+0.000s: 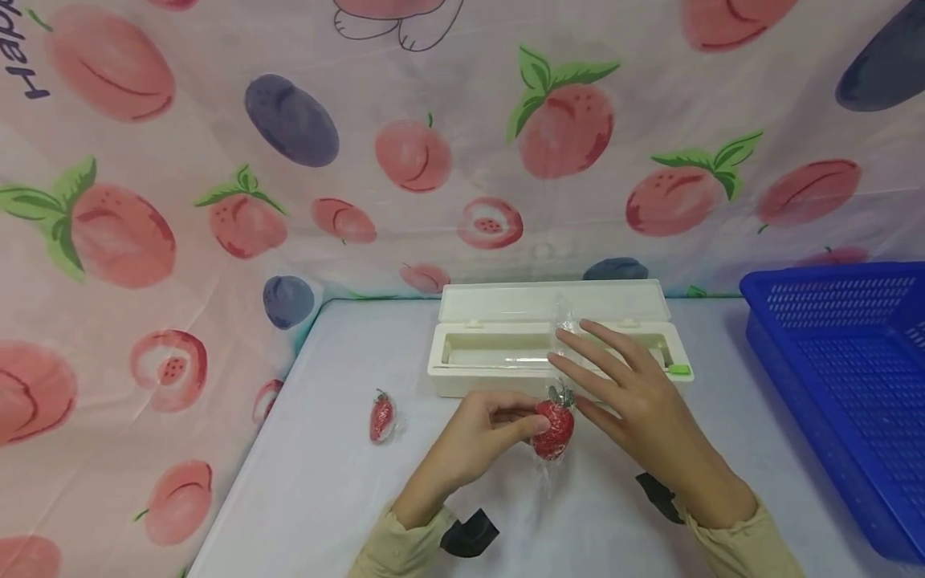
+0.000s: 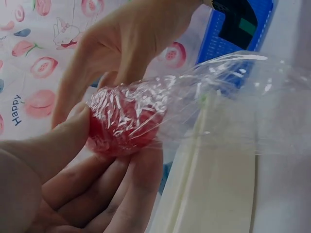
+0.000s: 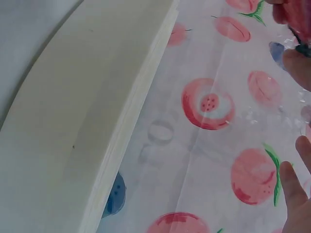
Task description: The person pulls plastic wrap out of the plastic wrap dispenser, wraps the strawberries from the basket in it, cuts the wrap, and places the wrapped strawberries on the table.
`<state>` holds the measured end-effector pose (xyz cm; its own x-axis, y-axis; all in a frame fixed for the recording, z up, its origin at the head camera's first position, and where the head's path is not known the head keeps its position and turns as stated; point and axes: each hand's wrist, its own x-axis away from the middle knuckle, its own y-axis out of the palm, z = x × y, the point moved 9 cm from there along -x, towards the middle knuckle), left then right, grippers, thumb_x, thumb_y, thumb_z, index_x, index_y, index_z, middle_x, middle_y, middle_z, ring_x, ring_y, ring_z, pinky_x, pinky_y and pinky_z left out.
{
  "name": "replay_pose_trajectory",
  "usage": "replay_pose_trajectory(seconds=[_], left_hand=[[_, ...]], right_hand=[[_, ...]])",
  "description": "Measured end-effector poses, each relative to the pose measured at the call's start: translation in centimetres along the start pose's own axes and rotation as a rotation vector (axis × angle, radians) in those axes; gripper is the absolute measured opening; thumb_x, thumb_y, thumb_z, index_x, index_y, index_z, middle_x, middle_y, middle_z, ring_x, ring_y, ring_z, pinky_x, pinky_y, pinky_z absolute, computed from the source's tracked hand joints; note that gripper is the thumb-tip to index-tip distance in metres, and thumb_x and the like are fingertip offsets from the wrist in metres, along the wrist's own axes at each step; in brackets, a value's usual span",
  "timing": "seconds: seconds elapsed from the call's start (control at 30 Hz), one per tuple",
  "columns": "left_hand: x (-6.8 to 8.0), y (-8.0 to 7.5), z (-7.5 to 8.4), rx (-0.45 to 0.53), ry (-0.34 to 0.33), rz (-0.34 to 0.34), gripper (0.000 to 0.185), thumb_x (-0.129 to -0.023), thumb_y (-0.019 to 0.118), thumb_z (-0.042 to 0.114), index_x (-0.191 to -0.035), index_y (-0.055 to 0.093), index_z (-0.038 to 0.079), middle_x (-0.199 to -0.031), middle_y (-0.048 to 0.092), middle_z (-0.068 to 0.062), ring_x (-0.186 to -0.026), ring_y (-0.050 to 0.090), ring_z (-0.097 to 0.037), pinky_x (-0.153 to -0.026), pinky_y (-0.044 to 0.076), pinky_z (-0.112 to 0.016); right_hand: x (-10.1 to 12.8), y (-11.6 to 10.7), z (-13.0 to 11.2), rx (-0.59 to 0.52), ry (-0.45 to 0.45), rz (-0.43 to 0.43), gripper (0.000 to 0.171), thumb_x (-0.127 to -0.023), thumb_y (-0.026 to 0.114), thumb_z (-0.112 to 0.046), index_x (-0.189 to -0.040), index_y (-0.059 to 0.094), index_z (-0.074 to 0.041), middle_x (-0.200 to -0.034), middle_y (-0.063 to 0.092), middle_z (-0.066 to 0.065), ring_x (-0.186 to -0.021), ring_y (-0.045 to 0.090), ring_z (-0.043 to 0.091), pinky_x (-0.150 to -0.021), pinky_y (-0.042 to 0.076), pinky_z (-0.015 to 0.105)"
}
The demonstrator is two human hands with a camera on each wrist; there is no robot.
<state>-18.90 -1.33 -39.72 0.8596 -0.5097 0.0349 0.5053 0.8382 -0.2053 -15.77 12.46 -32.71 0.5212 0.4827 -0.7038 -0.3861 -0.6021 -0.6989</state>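
My left hand (image 1: 522, 423) pinches a red strawberry (image 1: 555, 429) wrapped in clear cling film, held just above the white table (image 1: 340, 482). In the left wrist view my fingers (image 2: 107, 179) curl under the wrapped strawberry (image 2: 121, 124), and a sheet of film (image 2: 233, 97) stretches off to the right. My right hand (image 1: 610, 377) hovers beside the strawberry with its fingers straight, reaching over the open cream cling-film box (image 1: 477, 353). A second wrapped strawberry (image 1: 381, 416) lies on the table to the left.
A blue plastic basket (image 1: 838, 377) stands at the table's right edge. A fruit-print cloth (image 1: 289, 177) hangs behind and to the left. The box's open lid (image 3: 73, 121) fills the left of the right wrist view.
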Motion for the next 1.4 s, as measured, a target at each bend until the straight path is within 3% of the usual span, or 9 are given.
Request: replay_pose_trajectory(seconds=[0.3, 0.4, 0.5, 0.53, 0.57, 0.73, 0.87, 1.27, 1.4], left_hand=[[0.6, 0.3, 0.9, -0.013, 0.008, -0.027, 0.029, -0.092, 0.072, 0.017, -0.116, 0.070, 0.000, -0.110, 0.073, -0.011, -0.093, 0.071, -0.007, -0.084, 0.057, -0.022], [0.7, 0.1, 1.2, -0.018, 0.018, -0.009, 0.030, -0.093, 0.071, 0.019, -0.117, 0.070, 0.001, -0.110, 0.073, -0.010, -0.091, 0.071, -0.008, -0.083, 0.057, -0.022], [0.8, -0.2, 1.4, -0.019, 0.033, 0.026, 0.030, -0.094, 0.070, 0.020, -0.118, 0.070, 0.002, -0.111, 0.073, -0.012, -0.090, 0.071, -0.008, -0.083, 0.057, -0.022], [0.8, -0.3, 1.5, -0.020, 0.038, 0.042, 0.031, -0.094, 0.070, 0.019, -0.119, 0.069, 0.002, -0.111, 0.073, -0.012, -0.089, 0.071, -0.008, -0.083, 0.057, -0.022], [0.7, -0.5, 1.6, -0.017, 0.042, 0.058, 0.031, -0.094, 0.070, 0.019, -0.119, 0.069, 0.002, -0.110, 0.072, -0.012, -0.090, 0.071, -0.008, -0.083, 0.057, -0.022], [0.8, -1.3, 2.0, 0.010, 0.063, 0.149, 0.032, -0.092, 0.072, 0.016, -0.120, 0.068, 0.001, -0.109, 0.072, -0.014, -0.093, 0.071, -0.013, -0.083, 0.057, -0.023], [0.9, -1.8, 2.2, 0.041, 0.080, 0.204, 0.032, -0.092, 0.072, 0.015, -0.120, 0.068, 0.001, -0.109, 0.071, -0.015, -0.095, 0.071, -0.016, -0.084, 0.057, -0.025], [1.0, -2.2, 2.4, 0.096, 0.105, 0.265, 0.034, -0.091, 0.073, 0.018, -0.119, 0.068, 0.000, -0.112, 0.071, -0.015, -0.100, 0.070, -0.018, -0.087, 0.058, -0.028], [0.9, -2.4, 2.4, 0.049, 0.129, 0.291, 0.030, -0.091, 0.073, 0.021, -0.117, 0.070, 0.005, -0.112, 0.071, -0.008, -0.102, 0.068, -0.015, -0.092, 0.055, -0.029]], right_hand=[[0.8, 0.7, 1.6, -0.125, 0.151, -0.008, 0.051, -0.105, 0.035, -0.045, -0.126, 0.069, -0.014, -0.129, 0.066, 0.002, -0.131, 0.050, 0.025, -0.114, 0.026, 0.013], [0.8, 0.8, 1.6, -0.182, 0.172, 0.018, 0.026, -0.100, 0.059, -0.021, -0.122, 0.071, -0.013, -0.122, 0.069, 0.002, -0.119, 0.058, 0.024, -0.108, 0.032, 0.008], [0.9, 1.0, 1.6, -0.232, 0.198, 0.040, 0.041, -0.081, 0.074, 0.009, -0.117, 0.073, -0.011, -0.115, 0.071, 0.001, -0.108, 0.063, 0.020, -0.101, 0.038, 0.006], [0.9, 1.1, 1.6, -0.241, 0.212, 0.043, 0.049, -0.074, 0.077, 0.015, -0.116, 0.073, -0.010, -0.113, 0.071, 0.000, -0.105, 0.065, 0.018, -0.098, 0.039, 0.005], [0.9, 1.3, 1.7, -0.247, 0.228, 0.043, 0.048, -0.073, 0.077, 0.015, -0.114, 0.074, -0.010, -0.110, 0.072, 0.000, -0.102, 0.066, 0.017, -0.096, 0.041, 0.004], [1.2, 2.5, 1.9, -0.301, 0.312, -0.006, 0.032, -0.078, 0.076, 0.011, -0.103, 0.075, -0.009, -0.100, 0.072, -0.003, -0.094, 0.067, 0.012, -0.087, 0.047, 0.005], [1.3, 3.2, 1.7, -0.381, 0.330, -0.030, 0.030, -0.079, 0.074, 0.011, -0.104, 0.076, -0.006, -0.100, 0.073, -0.002, -0.094, 0.069, 0.013, -0.086, 0.050, 0.009], [1.1, 3.7, 1.3, -0.553, 0.367, -0.064, 0.029, -0.089, 0.069, 0.004, -0.115, 0.074, -0.008, -0.107, 0.074, -0.003, -0.103, 0.068, 0.009, -0.088, 0.054, 0.017], [1.2, 3.9, 1.4, -0.568, 0.396, -0.075, 0.027, -0.091, 0.067, 0.001, -0.115, 0.074, -0.010, -0.109, 0.073, -0.003, -0.103, 0.067, 0.009, -0.087, 0.055, 0.020]])
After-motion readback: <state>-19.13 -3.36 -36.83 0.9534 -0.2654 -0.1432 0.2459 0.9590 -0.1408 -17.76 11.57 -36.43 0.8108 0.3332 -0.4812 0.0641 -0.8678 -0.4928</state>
